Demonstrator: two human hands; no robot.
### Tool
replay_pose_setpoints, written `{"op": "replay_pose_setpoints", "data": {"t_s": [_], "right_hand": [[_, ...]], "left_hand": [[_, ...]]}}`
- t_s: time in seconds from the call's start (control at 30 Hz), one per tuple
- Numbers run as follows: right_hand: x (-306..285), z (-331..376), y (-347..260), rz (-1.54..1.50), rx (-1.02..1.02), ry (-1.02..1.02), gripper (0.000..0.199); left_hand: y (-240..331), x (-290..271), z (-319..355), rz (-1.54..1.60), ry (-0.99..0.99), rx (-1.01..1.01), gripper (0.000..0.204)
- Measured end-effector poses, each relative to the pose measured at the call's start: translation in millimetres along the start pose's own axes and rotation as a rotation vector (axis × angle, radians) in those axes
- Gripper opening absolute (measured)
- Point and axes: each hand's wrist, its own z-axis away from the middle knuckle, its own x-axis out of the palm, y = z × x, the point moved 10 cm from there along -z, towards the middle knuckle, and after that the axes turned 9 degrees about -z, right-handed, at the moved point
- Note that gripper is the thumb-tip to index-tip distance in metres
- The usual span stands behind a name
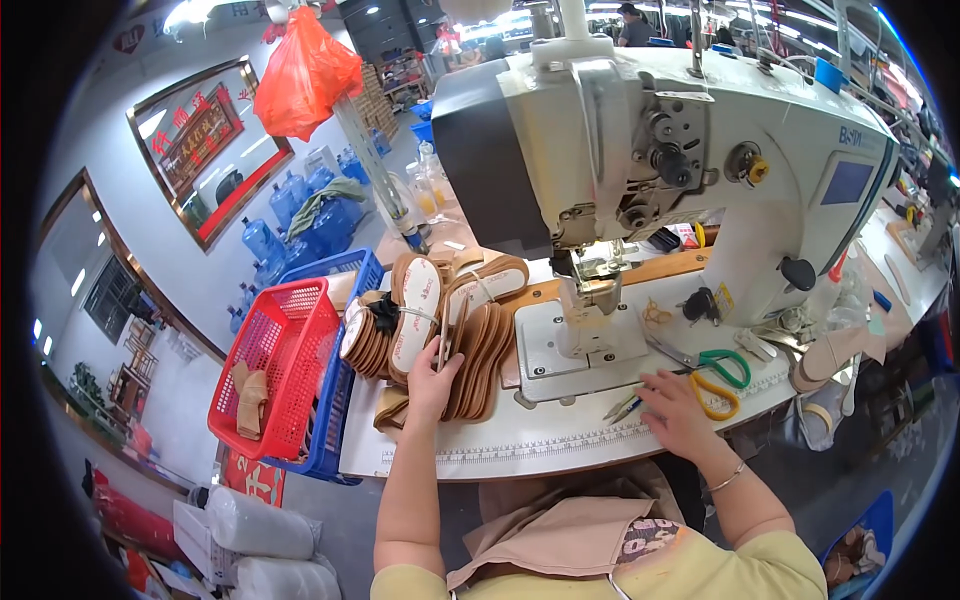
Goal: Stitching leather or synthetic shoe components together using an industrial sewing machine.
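A row of tan and white shoe insoles (440, 325) stands on edge at the left of the white worktable (560, 440). My left hand (432, 382) grips one insole from that row between thumb and fingers. Beside the sewing machine base, my right hand (678, 412) lies flat on the table with fingers spread, touching pens or a small tool (625, 406). Scissors with green and yellow handles (712, 372) lie just beyond its fingertips. The white industrial sewing machine (650, 160) stands behind both hands, its needle post (590, 300) between them.
A red plastic basket (280, 365) holding a few tan pieces sits in a blue basket (335, 400) at the table's left end. An orange plastic bag (305, 75) hangs above. Blue water jugs (300, 225) stand on the floor beyond. Tan fabric lies in my lap.
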Motion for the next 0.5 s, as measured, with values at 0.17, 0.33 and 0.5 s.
{"op": "replay_pose_setpoints", "data": {"t_s": [0.17, 0.33, 0.5], "right_hand": [[36.3, -4.9, -7.1, 0.016, -0.139, -0.155, 0.034], [29.8, -13.5, -3.6, -0.062, -0.075, -0.052, 0.03], [90.9, 1.2, -1.4, -1.49, 0.762, -0.156, 0.022]], "left_hand": [[41.4, -34.1, 23.3, 0.035, 0.189, -0.047, 0.067], [130.2, -51.4, 80.7, 0.036, 0.591, 0.397, 0.08], [185.0, 51.4, 139.2, -0.672, 0.242, 0.79, 0.096]]}}
